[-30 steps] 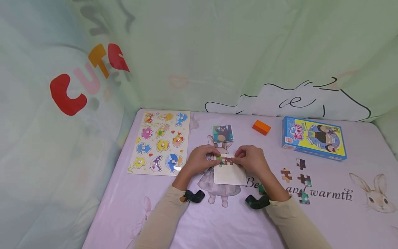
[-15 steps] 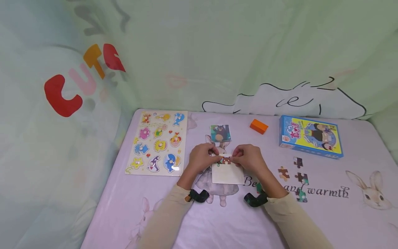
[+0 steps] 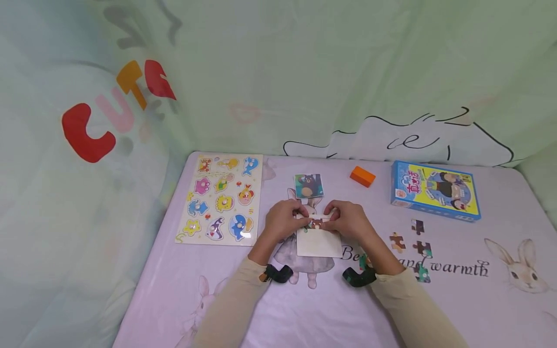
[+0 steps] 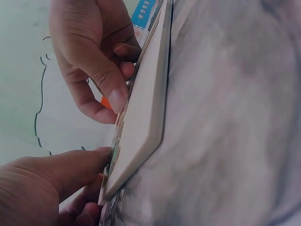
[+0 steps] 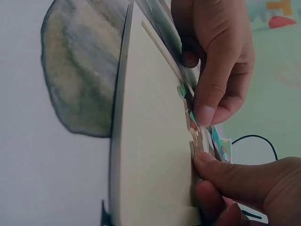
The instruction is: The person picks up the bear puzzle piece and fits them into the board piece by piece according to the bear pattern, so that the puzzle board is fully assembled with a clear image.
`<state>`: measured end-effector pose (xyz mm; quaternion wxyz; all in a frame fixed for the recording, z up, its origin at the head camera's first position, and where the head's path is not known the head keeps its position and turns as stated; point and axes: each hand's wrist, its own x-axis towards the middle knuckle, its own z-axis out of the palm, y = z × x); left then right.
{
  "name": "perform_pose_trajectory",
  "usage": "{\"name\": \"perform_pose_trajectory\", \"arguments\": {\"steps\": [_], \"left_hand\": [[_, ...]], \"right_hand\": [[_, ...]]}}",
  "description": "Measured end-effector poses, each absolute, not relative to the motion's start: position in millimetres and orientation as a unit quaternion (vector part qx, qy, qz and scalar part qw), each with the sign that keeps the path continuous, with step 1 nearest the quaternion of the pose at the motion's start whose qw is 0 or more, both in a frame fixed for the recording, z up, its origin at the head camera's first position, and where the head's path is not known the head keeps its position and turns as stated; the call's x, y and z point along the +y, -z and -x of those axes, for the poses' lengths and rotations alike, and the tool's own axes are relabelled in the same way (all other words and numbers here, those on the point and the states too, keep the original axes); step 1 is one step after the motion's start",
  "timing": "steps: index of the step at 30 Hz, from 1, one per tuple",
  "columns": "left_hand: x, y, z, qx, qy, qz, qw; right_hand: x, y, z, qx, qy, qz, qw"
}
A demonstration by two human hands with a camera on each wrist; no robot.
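Jigsaw pieces, a short joined row, are lying along the upper end of a cream tray at the centre of the frame. Left hand is pinching at the row's left side, fingers curled, gap narrow; right hand is pinching at its right, both thumbs bearing on top. Fingertips behind the tray's edge are partly hiding from where I'm standing. Loose pieces are lying scattered right of centre. Bear card is lying just above the tray, orange block sitting to its right, blue-and-yellow box occupying upper right. Sea-animal board is lying left of the hands.
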<state>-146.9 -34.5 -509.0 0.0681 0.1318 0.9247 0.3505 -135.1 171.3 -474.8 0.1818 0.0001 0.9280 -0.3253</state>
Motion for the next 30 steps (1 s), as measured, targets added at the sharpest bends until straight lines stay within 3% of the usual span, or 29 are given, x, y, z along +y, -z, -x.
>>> {"name": "perform_pose_trajectory", "arguments": {"steps": [30], "left_hand": [[-32.0,505.3,141.2,0.935,-0.307,-0.164,0.068]], "right_hand": [[170.4,476.4,131.9,0.931,0.318,0.002,0.176]]}}
